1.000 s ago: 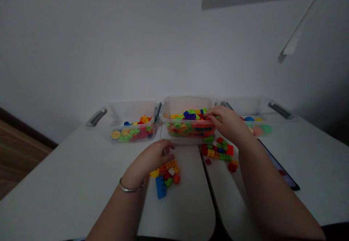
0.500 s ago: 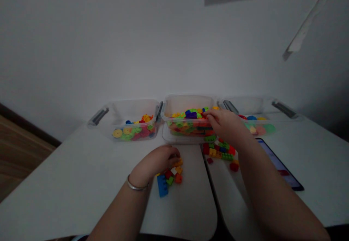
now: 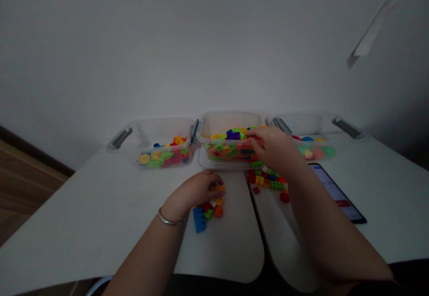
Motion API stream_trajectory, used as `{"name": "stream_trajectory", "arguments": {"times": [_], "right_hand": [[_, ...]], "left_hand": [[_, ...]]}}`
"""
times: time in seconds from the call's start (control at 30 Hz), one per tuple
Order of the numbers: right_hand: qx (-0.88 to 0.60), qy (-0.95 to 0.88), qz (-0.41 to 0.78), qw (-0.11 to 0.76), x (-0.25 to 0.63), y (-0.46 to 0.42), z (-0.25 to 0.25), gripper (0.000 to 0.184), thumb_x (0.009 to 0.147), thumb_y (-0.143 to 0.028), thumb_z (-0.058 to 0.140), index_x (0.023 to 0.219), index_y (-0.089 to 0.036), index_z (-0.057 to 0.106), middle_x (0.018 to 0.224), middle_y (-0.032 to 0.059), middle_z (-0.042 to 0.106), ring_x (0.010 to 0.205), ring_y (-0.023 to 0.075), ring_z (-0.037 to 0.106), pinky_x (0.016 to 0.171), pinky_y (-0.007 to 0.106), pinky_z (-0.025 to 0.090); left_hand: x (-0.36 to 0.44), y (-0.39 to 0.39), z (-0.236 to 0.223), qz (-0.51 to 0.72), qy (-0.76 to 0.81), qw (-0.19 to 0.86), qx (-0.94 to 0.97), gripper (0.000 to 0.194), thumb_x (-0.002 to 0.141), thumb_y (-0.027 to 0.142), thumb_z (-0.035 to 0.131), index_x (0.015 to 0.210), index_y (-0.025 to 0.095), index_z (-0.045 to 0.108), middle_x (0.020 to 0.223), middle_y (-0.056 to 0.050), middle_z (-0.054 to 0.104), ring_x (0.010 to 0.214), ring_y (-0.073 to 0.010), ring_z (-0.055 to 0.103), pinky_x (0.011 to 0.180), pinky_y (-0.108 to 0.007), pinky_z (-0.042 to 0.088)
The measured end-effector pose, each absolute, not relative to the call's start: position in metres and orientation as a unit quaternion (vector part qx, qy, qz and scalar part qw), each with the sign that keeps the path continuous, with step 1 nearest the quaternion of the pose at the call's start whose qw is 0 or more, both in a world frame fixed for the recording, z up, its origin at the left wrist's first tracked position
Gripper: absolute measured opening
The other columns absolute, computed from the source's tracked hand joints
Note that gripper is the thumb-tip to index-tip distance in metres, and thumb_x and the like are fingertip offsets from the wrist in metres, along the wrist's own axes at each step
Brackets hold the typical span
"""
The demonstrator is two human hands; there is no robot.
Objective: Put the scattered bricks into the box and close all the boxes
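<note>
My left hand [image 3: 196,192], with a thin silver bangle [image 3: 170,221] on its wrist, lies curled over a small pile of plastic building bricks [image 3: 209,209], its fingertips at an orange brick [image 3: 219,189]. A blue brick [image 3: 199,220] lies at the pile's near edge. My right hand [image 3: 273,149] reaches over the front wall of the middle clear plastic bin [image 3: 229,122], its fingers among the mixed bricks inside. Part of that bin's contents is hidden under this hand. Whether either hand grips a brick is hard to see.
A second loose group of bricks [image 3: 264,180] lies beneath my right forearm. Clear bins with grey handles stand left [image 3: 164,128] and right [image 3: 301,124] of the middle one, holding bricks and round pieces. A phone [image 3: 335,192] lies on the white desk [image 3: 83,206].
My left hand has moved right and forward onto the pile, covering the yellow piece. My right hand has shifted left, further over the middle bin. The view has tilted slightly.
</note>
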State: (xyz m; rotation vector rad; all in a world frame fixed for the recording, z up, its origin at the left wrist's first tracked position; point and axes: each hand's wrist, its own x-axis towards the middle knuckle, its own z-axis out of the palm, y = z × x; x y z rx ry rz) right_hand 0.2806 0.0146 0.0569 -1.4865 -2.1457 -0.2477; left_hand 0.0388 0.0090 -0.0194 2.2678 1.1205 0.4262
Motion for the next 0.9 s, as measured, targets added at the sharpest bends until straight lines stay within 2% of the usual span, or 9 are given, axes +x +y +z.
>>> {"name": "stream_trajectory", "arguments": {"times": [0.17,0.33,0.47,0.6,0.73,0.9], "right_hand": [[-0.504,-0.797,-0.100,0.316,0.279,0.009,0.061,0.027,0.091,-0.023,0.048,0.104,-0.014,0.069,0.113,0.0127,0.071,0.103,0.0280,0.062,0.094,0.044,0.043],[-0.442,-0.820,-0.050,0.361,0.267,-0.005,0.067,0.020,0.090,-0.020,0.052,0.100,-0.018,0.070,0.105,0.0089,0.072,0.102,0.0243,0.062,0.093,0.041,0.044],[-0.382,-0.859,0.044,0.339,0.246,-0.013,0.060,0.021,0.089,-0.018,0.055,0.104,-0.021,0.069,0.110,0.0065,0.071,0.106,0.0210,0.062,0.095,0.038,0.045],[-0.339,-0.890,0.089,0.293,0.228,-0.012,0.044,0.024,0.088,-0.011,0.055,0.106,-0.018,0.068,0.114,0.0089,0.070,0.112,0.0206,0.060,0.101,0.039,0.044],[-0.344,-0.892,0.103,0.273,0.222,-0.006,0.032,0.028,0.087,-0.007,0.055,0.110,-0.017,0.068,0.116,0.0096,0.070,0.114,0.0213,0.059,0.102,0.040,0.044],[-0.355,-0.896,0.079,0.254,0.223,0.000,0.025,0.028,0.088,-0.007,0.054,0.109,-0.016,0.069,0.109,0.0094,0.071,0.107,0.0205,0.062,0.097,0.037,0.046]], "left_hand": [[0.037,0.012,-0.025,0.173,0.422,0.269,0.849,0.015,0.071,0.027,0.067,0.084,0.022,0.073,0.083,-0.005,0.067,0.071,-0.0188,0.058,0.067,-0.027,0.043],[0.041,0.013,-0.022,0.202,0.457,0.248,0.830,0.017,0.074,0.027,0.065,0.088,0.021,0.072,0.085,-0.006,0.069,0.075,-0.0204,0.059,0.069,-0.029,0.043],[0.048,0.012,-0.016,0.318,0.456,0.337,0.760,0.021,0.082,0.033,0.062,0.097,0.020,0.068,0.086,-0.005,0.069,0.071,-0.0175,0.059,0.066,-0.028,0.044],[0.051,0.014,-0.016,0.433,0.421,0.450,0.658,0.037,0.076,0.031,0.071,0.108,0.018,0.060,0.078,-0.001,0.066,0.070,-0.0151,0.061,0.065,-0.025,0.044],[0.051,0.016,-0.018,0.457,0.399,0.532,0.591,0.051,0.070,0.025,0.076,0.115,0.017,0.053,0.071,0.002,0.064,0.066,-0.0131,0.062,0.063,-0.023,0.045],[0.052,0.014,-0.019,0.443,0.386,0.571,0.574,0.051,0.072,0.024,0.075,0.117,0.018,0.050,0.078,-0.001,0.069,0.073,-0.0144,0.067,0.071,-0.025,0.049]]}}
